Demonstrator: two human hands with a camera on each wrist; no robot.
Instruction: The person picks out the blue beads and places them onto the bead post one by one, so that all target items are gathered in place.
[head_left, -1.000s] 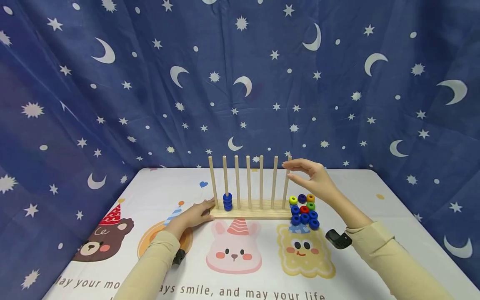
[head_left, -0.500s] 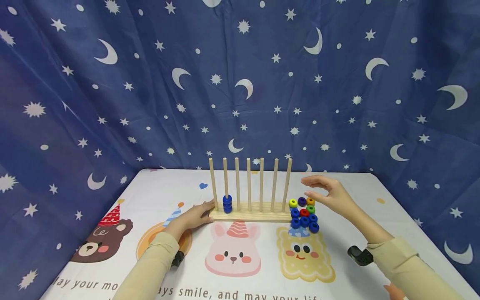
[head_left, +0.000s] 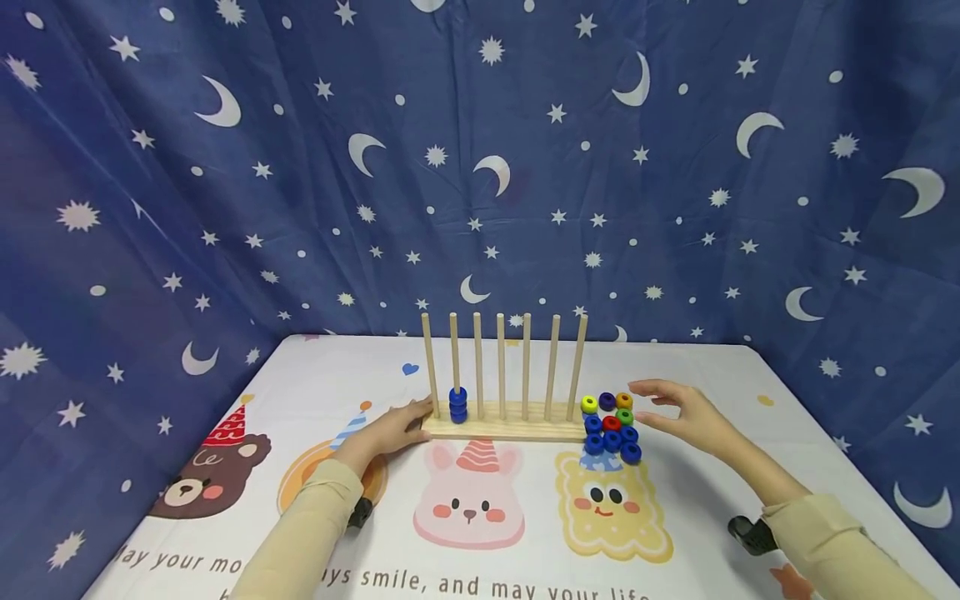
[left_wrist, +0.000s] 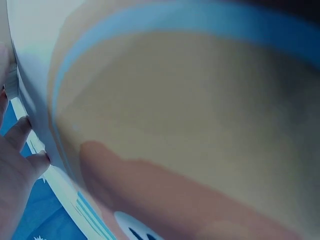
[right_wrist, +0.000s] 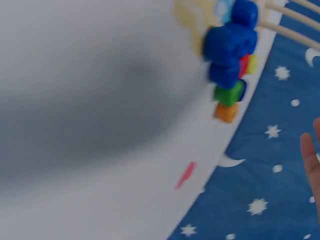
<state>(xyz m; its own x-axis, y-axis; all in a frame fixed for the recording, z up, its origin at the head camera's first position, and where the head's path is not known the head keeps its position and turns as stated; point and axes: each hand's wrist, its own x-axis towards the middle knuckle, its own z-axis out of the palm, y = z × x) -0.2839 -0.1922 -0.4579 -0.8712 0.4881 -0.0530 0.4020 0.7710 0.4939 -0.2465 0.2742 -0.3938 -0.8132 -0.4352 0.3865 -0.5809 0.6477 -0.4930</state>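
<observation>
In the head view a wooden peg rack (head_left: 504, 432) with several upright pegs stands on the table. Three blue beads (head_left: 458, 406) are stacked low on its second peg from the left. My left hand (head_left: 390, 432) rests at the rack's left end, thumb toward the front and fingers behind. The left wrist view catches spread fingers (left_wrist: 20, 131) beside that end. Loose beads lie at the rack's right end: yellow (head_left: 589, 404), purple (head_left: 607, 402), orange (head_left: 624, 401), green (head_left: 624, 416), red (head_left: 611, 423) and several blue (head_left: 631, 452). My right hand (head_left: 693, 417) hovers just right of them, thumb and fingers apart, holding nothing.
A white tablecloth (head_left: 525, 571) printed with cartoon animals and lettering covers the table. Close behind its far edge hangs a dark blue curtain (head_left: 420, 208) with moons and stars, which also runs along both sides.
My right hand has come away from the rightmost peg, moving right and down to beside the loose beads. The left hand and the stacked beads keep their places.
</observation>
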